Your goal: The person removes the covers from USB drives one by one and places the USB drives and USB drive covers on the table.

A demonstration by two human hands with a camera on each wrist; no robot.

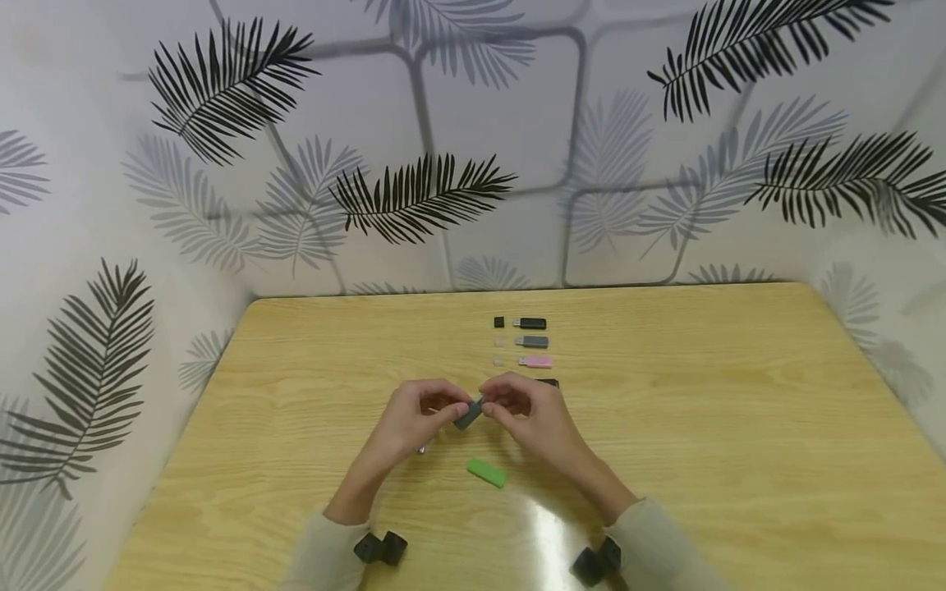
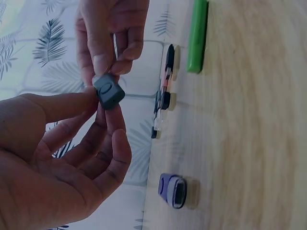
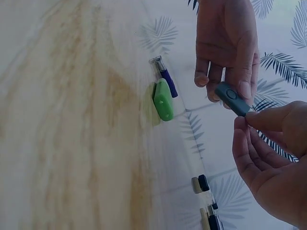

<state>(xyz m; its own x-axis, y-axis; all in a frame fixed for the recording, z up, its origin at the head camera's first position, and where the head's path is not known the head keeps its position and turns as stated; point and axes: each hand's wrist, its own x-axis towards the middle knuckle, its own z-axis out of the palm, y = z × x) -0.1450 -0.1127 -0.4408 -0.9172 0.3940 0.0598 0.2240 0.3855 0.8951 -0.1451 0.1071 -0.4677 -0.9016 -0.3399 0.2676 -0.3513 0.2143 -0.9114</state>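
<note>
1. USB stick (image 1: 466, 418), dark grey, just below frame centre, head view.
2. Left hand (image 1: 412, 420) pinches body; right hand (image 1: 538, 413) pinches other end.
3. Green stick (image 1: 486, 473), lower centre.

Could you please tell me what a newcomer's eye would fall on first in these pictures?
Probably the bright green block, lying on the wooden table, low in the middle of the head view. Then the dark grey stick that the left hand and right hand pinch above it. Black leaves on the wall behind also stand out.
</note>
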